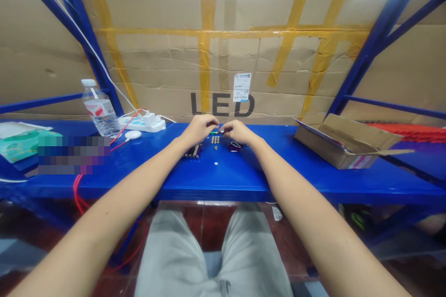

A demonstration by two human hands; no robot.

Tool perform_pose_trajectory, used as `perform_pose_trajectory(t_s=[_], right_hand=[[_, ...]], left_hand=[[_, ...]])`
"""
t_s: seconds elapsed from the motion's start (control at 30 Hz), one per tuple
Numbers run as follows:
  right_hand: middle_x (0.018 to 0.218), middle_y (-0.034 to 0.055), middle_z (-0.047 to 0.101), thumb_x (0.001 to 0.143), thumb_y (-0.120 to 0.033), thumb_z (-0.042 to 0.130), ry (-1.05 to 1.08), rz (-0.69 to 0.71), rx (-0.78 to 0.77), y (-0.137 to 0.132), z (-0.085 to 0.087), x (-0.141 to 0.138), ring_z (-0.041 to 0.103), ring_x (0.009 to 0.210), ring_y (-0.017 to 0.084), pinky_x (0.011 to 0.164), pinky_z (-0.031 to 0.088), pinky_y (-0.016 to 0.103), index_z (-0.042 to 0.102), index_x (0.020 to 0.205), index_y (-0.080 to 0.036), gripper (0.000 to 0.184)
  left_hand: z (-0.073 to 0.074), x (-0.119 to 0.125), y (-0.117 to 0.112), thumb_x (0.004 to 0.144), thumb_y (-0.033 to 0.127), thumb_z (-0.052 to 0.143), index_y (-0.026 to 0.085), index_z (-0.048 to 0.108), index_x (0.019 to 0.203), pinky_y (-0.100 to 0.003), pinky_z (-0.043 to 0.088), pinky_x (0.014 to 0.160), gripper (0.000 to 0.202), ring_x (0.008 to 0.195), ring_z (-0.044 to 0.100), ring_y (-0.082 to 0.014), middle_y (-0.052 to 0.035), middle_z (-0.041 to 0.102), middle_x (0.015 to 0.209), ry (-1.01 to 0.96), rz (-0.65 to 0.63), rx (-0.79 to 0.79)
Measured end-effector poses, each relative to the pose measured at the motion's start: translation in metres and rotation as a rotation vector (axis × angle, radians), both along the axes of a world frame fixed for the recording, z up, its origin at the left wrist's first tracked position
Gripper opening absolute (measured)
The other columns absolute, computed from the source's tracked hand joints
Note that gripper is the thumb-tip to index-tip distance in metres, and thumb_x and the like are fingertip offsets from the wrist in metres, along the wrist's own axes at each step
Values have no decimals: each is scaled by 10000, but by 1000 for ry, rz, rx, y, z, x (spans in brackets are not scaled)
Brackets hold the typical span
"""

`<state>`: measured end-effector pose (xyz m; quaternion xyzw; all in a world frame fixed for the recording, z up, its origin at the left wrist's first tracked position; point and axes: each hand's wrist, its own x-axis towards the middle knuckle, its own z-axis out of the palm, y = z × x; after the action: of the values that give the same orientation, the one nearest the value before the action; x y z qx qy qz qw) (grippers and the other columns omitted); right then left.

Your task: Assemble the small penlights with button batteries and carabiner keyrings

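Note:
My left hand (204,127) is over the blue table, fingers curled together above a small green piece (213,133). Whether it grips that piece I cannot make out. Facing it, my right hand (239,131) pinches a small round silver piece (222,132) at its fingertips. Between and just below the hands lie small silvery round pieces (215,139) in neat rows, with another small bit nearer me. Several dark, purple-tinted cylinders (193,152) lie side by side below my left hand. Below my right hand is a purple item with a silver clip (235,146).
An open cardboard box (348,148) stands at the right, before red material (411,132). At left are a water bottle (101,109), a white power strip (142,123), red cables (78,190) and a green tissue pack (24,144). A large taped cardboard sheet (167,65) closes the back.

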<state>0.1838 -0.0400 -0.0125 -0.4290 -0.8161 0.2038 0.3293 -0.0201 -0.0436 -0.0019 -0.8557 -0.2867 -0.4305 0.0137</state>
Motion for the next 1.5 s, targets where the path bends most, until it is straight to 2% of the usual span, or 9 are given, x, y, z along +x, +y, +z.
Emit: perform_pose_trajectory(t_s=[0.17,0.43,0.57,0.7,0.87,1.13,1.23,1.37,1.5], right_hand=[[797,20,754,669,-114,624,100,78,-37,2,-1,-2,656,780,186,744,488,272,777,850,-127,237],[755,18,740,627,-118,665,193,100,-81,5,-1,-3,654,762,182,758,498,279,757,786,-130,185],[766,23,739,653,-110,667,143,30,-44,7,-3,-2,650,750,167,755,498,271,767,822,-129,198],[809,33,751,675,-69,652,81,-21,-24,5,-2,-1,658,774,163,771,499,266,774,845,-134,219],[838,44,761,691,-44,656,4,-49,-8,1,-1,-2,665,793,171,788,505,270,783,872,-141,242],[830,45,757,710,-59,672,-65,-56,20,-4,2,-3,655,785,172,770,490,268,781,898,-141,232],[812,37,752,709,-66,666,-63,-49,16,-3,1,-3,651,787,173,756,486,264,781,881,-149,223],[815,30,751,710,-77,640,-42,-27,28,2,-2,-1,651,807,179,731,481,250,784,897,-152,248],[812,24,745,714,-97,631,-15,23,50,5,-4,0,648,822,190,709,475,244,779,872,-144,222]], left_hand=[[-5,10,0,872,155,635,173,711,840,-287,502,763,84,801,661,-160,-51,728,841,100,-80,85],[-5,10,-2,898,181,595,189,721,831,-307,514,815,143,863,654,-171,-68,710,884,138,-99,59],[-1,4,-4,890,182,595,174,723,899,-311,510,816,129,836,654,-175,-67,723,903,97,2,24],[-5,-14,9,872,163,574,175,750,928,-337,500,895,185,930,672,-213,-78,749,969,156,159,-83],[-19,-26,28,846,236,616,208,787,939,-340,504,904,197,982,688,-250,-71,771,1040,301,194,-377],[-21,-16,35,720,175,704,197,744,738,-310,510,731,49,739,671,-209,-37,743,747,323,277,-481],[-16,-15,26,718,183,704,186,719,742,-295,498,687,28,704,644,-180,-25,721,732,207,249,-432],[-7,-8,6,797,226,662,183,711,808,-275,496,711,66,726,627,-151,-18,724,792,17,93,-234],[-3,4,-6,819,192,656,183,702,814,-268,491,726,47,730,623,-142,-16,719,806,44,-29,-110]])
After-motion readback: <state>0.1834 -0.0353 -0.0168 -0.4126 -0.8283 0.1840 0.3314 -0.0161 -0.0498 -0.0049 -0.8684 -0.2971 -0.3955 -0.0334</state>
